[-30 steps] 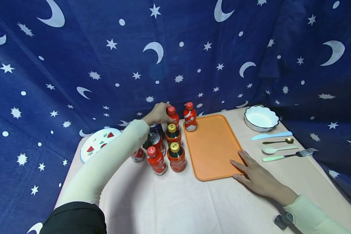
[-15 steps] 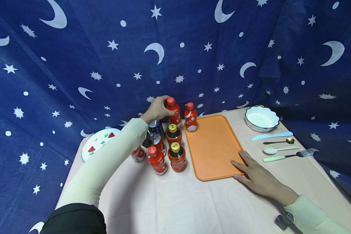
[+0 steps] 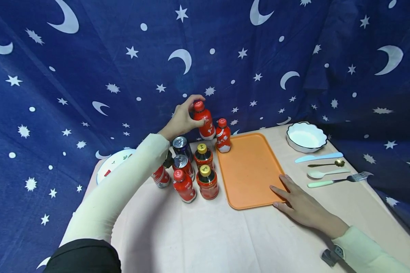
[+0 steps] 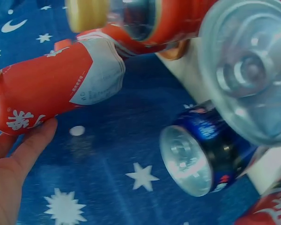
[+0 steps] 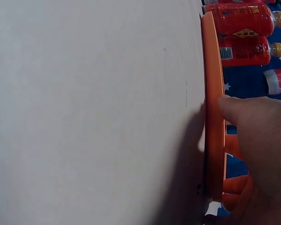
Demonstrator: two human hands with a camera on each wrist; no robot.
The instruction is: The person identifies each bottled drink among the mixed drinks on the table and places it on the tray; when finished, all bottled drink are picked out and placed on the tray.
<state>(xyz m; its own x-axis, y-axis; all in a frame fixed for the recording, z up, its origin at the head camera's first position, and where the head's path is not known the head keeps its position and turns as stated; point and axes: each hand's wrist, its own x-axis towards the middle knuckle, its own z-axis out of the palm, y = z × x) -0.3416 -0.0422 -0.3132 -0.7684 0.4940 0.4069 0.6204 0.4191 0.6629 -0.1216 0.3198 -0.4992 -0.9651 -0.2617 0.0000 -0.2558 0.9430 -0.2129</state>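
My left hand point(image 3: 182, 120) grips a red bottle with a red cap point(image 3: 207, 126), held above the back of the table. In the left wrist view the held bottle point(image 4: 54, 82) shows its white, pointed lower band. Right beside it stands another red-capped bottle point(image 3: 223, 137), at the back left corner of an orange tray point(image 3: 251, 167). My right hand point(image 3: 302, 208) rests at the tray's front right corner, fingers spread over the rim. The right wrist view has the thumb against the tray's edge point(image 5: 214, 108).
Left of the tray stand two yellow-capped bottles point(image 3: 207, 184), a red-capped bottle point(image 3: 184, 187), a blue can point(image 3: 182, 146) and red cans point(image 3: 182, 163). My left arm partly covers a white plate point(image 3: 114, 163). To the right are a white bowl point(image 3: 306, 136), a knife point(image 3: 317, 157), spoons point(image 3: 328, 173) and a fork point(image 3: 341, 180).
My left hand has lifted the red bottle up from among the other drinks, uncovering the blue can more. My right hand has stayed at the tray's corner.
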